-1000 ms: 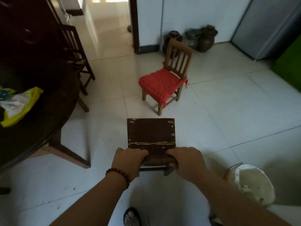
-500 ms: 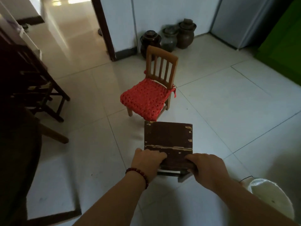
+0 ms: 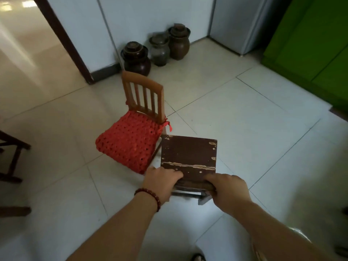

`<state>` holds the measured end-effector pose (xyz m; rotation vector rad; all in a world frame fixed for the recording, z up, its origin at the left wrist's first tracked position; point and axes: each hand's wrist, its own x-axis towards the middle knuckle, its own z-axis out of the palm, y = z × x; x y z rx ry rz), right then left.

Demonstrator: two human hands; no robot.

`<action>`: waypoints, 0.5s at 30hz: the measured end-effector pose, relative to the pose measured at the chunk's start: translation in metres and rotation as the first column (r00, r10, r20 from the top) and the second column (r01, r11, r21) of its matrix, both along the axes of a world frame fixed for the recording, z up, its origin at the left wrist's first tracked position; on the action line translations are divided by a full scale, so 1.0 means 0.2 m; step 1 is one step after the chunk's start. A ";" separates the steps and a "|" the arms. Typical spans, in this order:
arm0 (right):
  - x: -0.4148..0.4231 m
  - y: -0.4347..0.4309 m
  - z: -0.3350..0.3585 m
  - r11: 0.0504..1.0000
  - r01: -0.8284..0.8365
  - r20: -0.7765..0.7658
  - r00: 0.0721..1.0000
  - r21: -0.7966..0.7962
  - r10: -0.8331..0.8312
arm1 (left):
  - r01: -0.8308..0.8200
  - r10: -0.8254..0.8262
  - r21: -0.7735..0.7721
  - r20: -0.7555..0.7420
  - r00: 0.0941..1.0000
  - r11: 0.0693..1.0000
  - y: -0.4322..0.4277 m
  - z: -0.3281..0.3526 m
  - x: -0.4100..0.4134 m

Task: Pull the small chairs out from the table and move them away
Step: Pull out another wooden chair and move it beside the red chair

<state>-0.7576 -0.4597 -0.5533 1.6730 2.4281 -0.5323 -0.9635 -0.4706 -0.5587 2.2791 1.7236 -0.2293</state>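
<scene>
Dark wooden chair [image 3: 188, 157]: centre frame, gripped at backrest by left hand [image 3: 162, 180] and right hand [image 3: 228, 191], both closed; now carried beside red-cushioned chair [image 3: 131, 142], table gone from view; likely near set-down.

This is a lived-in home, most likely a dining or kitchen area. Pale glazed floor tiles [image 3: 235, 119] spread out beyond the fingers [image 3: 175, 174]. Far past the fingertips, three lidded brown earthenware jars [image 3: 158, 49] stand against a white wall [image 3: 143, 19], beside a grey appliance like a fridge [image 3: 243, 23]. A green cabinet [image 3: 310, 48] fills the corner far to the right of the fingers, and a dark-framed doorway [image 3: 64, 42] far up-left of them opens onto another tiled room.
</scene>
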 end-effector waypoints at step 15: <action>-0.08 0.36 -0.16 0.995 0.060 -0.072 0.996 0.084 -0.054 | 0.073 -0.072 0.045 -0.012 0.997 0.996 0.43 -0.10 -0.10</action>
